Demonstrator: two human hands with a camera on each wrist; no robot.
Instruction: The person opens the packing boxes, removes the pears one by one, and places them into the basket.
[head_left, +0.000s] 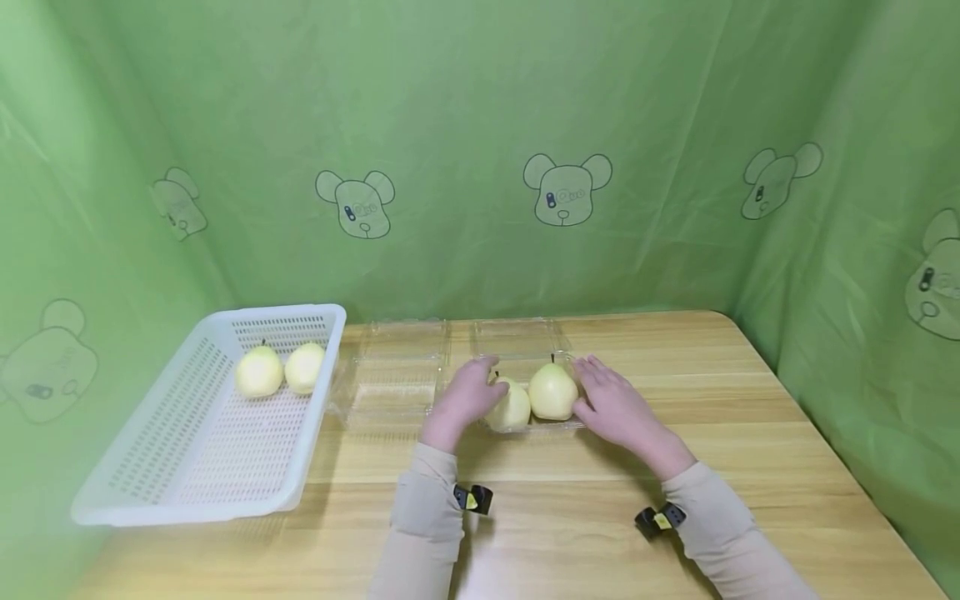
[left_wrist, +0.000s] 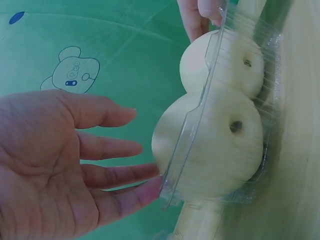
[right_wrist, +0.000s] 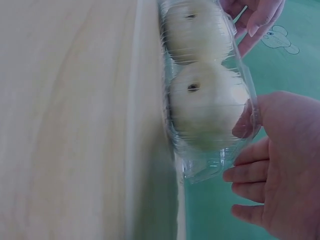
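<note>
Two pale yellow pears sit side by side in a clear plastic clamshell box [right_wrist: 227,150], its lid folded back behind them. My left hand [head_left: 468,392] is at the left pear [head_left: 512,408]; in the left wrist view its fingers are spread and nearly straight, the lower fingertips at the box rim. By the right pear [head_left: 552,392] is my right hand [head_left: 618,408]. In the right wrist view, its thumb shows through the plastic against that pear, and its loosely extended fingers lie along the outside of the box end.
A white perforated plastic basket [head_left: 247,467] stands at the left with two more pears [head_left: 259,372] at its far end. Between it and the pears' box lies another opened clear clamshell box [head_left: 397,379]. Green curtains [head_left: 465,275] enclose the wooden table [head_left: 720,400].
</note>
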